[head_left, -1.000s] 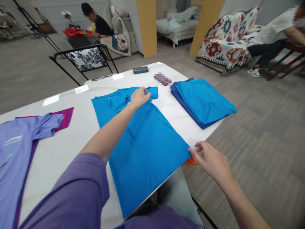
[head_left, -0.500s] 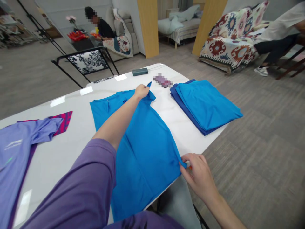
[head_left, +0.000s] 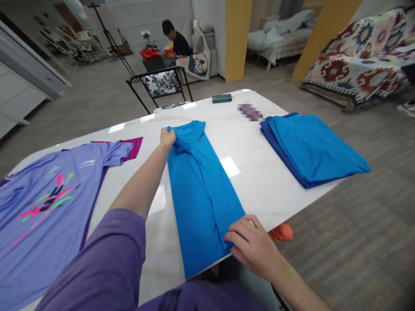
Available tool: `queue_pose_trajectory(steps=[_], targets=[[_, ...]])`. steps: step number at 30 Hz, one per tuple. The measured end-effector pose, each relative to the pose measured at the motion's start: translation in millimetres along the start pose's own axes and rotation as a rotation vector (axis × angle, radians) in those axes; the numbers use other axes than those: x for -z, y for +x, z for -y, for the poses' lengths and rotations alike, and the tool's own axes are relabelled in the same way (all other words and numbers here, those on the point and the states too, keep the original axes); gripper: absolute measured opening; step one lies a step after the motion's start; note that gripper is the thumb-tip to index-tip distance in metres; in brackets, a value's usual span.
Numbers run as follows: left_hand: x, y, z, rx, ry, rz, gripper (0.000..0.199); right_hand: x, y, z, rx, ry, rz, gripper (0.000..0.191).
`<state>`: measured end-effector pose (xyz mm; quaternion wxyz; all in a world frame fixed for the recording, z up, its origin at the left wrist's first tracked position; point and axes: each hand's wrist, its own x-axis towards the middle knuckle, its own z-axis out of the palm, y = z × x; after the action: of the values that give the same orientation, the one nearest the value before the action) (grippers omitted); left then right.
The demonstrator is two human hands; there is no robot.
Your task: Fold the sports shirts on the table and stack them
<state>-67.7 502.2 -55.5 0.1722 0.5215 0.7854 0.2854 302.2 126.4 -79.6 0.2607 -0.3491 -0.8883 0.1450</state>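
Note:
A bright blue T-shirt lies lengthwise on the white table, with its right side folded inward over the body. My left hand is closed on the shirt's far left corner, beside the collar. At the near right corner, by the hem, my right hand has its bent fingers on the folded-over edge; its thumb is partly hidden. To the left, a lavender T-shirt with a pink, green and black print is spread flat over darker purple and pink garments. A stack of folded blue clothes sits on the right.
The white table ends close in front of me. On its far side are a dark grey box and a blurred-out purple object. A black-framed chair stands beyond. A person sits at the back. Something orange shows below the right edge.
The shirt's right side has come over onto its body, so the shirt is narrower. My left hand has moved left to the collar corner, my right hand slightly inward. The view has turned left.

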Motion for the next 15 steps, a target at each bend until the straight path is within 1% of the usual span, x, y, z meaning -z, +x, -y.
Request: queue_pose_trajectory(steps=[2, 3, 5, 7, 8, 9, 10, 11, 12, 13, 15], targets=[[4.5, 4, 12, 0.073, 0.005, -0.051, 0.064, 0, -4, 2, -0.011, 0.034, -0.005, 0.026], [6.8, 5, 18, 0.097, 0.012, -0.058, 0.065, 1, -6, 2, -0.020, 0.049, -0.005, 0.028], [10.6, 5, 31, 0.122, 0.031, -0.034, 0.075, 5, -8, 2, -0.034, 0.069, 0.036, 0.028], [11.9, 3, 40, 0.084, 0.081, -0.034, 0.086, 9, -7, -1, -0.035, 0.098, 0.124, 0.022], [11.2, 4, 41, 0.028, 0.116, -0.059, 0.086, 11, -5, -3, -0.036, 0.120, 0.160, 0.022], [9.3, 8, 40, -0.048, 0.148, -0.092, 0.081, 12, -1, -6, -0.042, 0.138, 0.179, 0.023], [6.0, 13, 36, -0.132, 0.168, -0.117, 0.073, 11, 3, -10, -0.052, 0.145, 0.178, 0.024], [1.3, 21, 29, -0.210, 0.172, -0.117, 0.062, 10, 7, -14, -0.064, 0.141, 0.166, 0.022], [-5.1, 31, 20, -0.266, 0.157, -0.088, 0.053, 7, 12, -18, -0.074, 0.127, 0.146, 0.018], [-12.9, 43, 9, -0.296, 0.127, -0.035, 0.046, 4, 16, -23, -0.084, 0.111, 0.127, 0.015], [-32.2, 67, -16, -0.291, 0.083, 0.076, 0.045, -5, 22, -31, -0.111, 0.093, 0.095, 0.012]])
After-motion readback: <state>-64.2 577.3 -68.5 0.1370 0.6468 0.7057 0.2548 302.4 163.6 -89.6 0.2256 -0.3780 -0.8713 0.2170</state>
